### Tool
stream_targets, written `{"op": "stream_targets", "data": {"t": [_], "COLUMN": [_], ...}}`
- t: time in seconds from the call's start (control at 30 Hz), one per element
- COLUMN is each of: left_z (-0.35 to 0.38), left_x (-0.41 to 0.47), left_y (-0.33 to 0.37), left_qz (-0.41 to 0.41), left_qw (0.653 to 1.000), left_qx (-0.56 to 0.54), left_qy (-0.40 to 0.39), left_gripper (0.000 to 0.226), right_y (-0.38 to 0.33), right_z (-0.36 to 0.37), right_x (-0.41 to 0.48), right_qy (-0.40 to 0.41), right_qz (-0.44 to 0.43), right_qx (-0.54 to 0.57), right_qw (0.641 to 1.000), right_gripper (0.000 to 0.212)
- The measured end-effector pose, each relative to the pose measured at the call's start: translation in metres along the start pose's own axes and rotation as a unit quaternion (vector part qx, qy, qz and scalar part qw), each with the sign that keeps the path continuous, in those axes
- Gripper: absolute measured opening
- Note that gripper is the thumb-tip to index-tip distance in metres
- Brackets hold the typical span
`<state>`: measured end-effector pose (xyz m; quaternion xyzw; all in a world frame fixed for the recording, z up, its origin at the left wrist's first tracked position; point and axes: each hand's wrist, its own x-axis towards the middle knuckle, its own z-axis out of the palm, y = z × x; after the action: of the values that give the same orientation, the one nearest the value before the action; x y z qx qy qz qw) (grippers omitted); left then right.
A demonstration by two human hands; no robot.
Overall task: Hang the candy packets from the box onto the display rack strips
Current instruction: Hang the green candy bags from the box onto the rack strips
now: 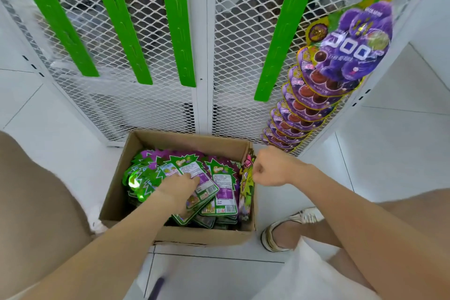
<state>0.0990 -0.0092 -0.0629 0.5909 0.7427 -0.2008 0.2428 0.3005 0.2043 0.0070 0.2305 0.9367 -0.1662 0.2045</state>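
Head view: left hand (179, 189) lies flat, fingers spread, on candy packets (219, 182) inside the cardboard box (194, 236) (gripping none). Right hand (270, 168), a closed, empty-looking fist, hovers beside the box's right wall.

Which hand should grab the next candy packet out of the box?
Left. The left hand already rests on the top packet inside the box, while the right hand is a closed fist by the box's right edge.

We noted white floor tiles (401, 143) w/ dark grout lines, a white wire-mesh panel (155, 95) behind, and one pale sneaker (275, 234) at lower rt.
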Motion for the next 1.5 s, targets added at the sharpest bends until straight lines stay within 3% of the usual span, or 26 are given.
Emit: {"op": "stream_targets", "data": {"t": [0.07, 0.17, 0.23, 0.3, 0.37, 0.43, 0.5, 0.6, 0.67, 0.83, 0.9, 0.97, 1.1, 1.2, 1.27, 1.37, 1.5], "left_z": [0.001, 0.004, 0.005, 0.002, -0.003, -0.007, -0.010, -0.001, 0.003, 0.001, 0.002, 0.001, 0.001, -0.013, -0.041, -0.096, -0.169], "left_x": [-0.002, -0.006, -0.009, -0.009, -0.010, -0.011, -0.016, -0.018, -0.019, -0.031, -0.029, -0.025, -0.014, -0.010, -0.009, -0.005, 0.009], "left_y": [0.016, 0.020, 0.015, 0.010, 0.004, 0.001, 0.002, 0.020, 0.035, 0.043, 0.044, 0.052, 0.066, 0.067, 0.064, 0.050, 0.041], "left_qz": [0.003, 0.026, 0.038, 0.044, 0.041, 0.042, 0.026, -0.029, -0.023, 0.098, 0.113, 0.137, 0.147, 0.150, 0.146, 0.103, 0.048], "left_qw": [0.999, 0.998, 0.997, 0.997, 0.990, 0.984, 0.994, 0.994, 0.992, 0.986, 0.987, 0.987, 0.988, 0.972, 0.961, 0.942, 0.873], "left_qx": [0.013, -0.007, -0.026, -0.061, -0.136, -0.174, -0.098, 0.032, 0.063, 0.112, 0.109, 0.081, -0.044, -0.182, -0.230, -0.246, -0.324], "left_qy": [0.035, 0.062, 0.055, 0.031, 0.017, 0.004, -0.038, -0.103, -0.107, -0.077, -0.040, -0.014, -0.013, -0.003, 0.054, 0.205, 0.361], "left_gripper": [0.063, 0.040, 0.037, 0.041, 0.048, 0.062, 0.076, 0.078, 0.054, 0.011, 0.038, 0.046, 0.028, 0.020, 0.024, 0.014, 0.018], "right_y": [0.000, -0.002, -0.008, -0.014, -0.021, -0.026, -0.028, -0.024, -0.022, -0.027, -0.026, -0.024, -0.024, -0.025, -0.023, -0.019, -0.010], "right_z": [0.009, 0.012, 0.003, -0.011, -0.028, -0.045, -0.061, -0.078, -0.083, -0.088, -0.090, -0.090, -0.095, -0.106, -0.116, -0.134, -0.158], "right_x": [-0.001, 0.006, 0.010, 0.012, 0.010, 0.004, -0.003, -0.009, -0.011, -0.023, -0.025, -0.026, -0.031, -0.037, -0.042, -0.056, -0.060], "right_qy": [0.008, 0.052, 0.102, 0.151, 0.163, 0.142, 0.123, 0.117, 0.130, 0.143, 0.141, 0.157, 0.150, 0.145, 0.130, 0.106, 0.104], "right_qz": [0.024, 0.050, 0.092, 0.118, 0.115, 0.078, 0.037, 0.022, 0.025, 0.043, 0.054, 0.068, 0.074, 0.062, 0.071, 0.090, 0.122], "right_qx": [0.022, 0.060, 0.121, 0.170, 0.177, 0.195, 0.206, 0.241, 0.244, 0.225, 0.182, 0.148, 0.090, 0.058, 0.028, 0.019, 0.002], "right_qw": [0.999, 0.996, 0.983, 0.967, 0.964, 0.967, 0.970, 0.963, 0.961, 0.963, 0.972, 0.974, 0.982, 0.986, 0.989, 0.990, 0.987], "right_gripper": [0.025, 0.010, 0.042, 0.060, 0.049, 0.018, 0.004, 0.004, 0.008, 0.041, 0.022, 0.015, 0.042, 0.048, 0.050, 0.064, 0.066]}}
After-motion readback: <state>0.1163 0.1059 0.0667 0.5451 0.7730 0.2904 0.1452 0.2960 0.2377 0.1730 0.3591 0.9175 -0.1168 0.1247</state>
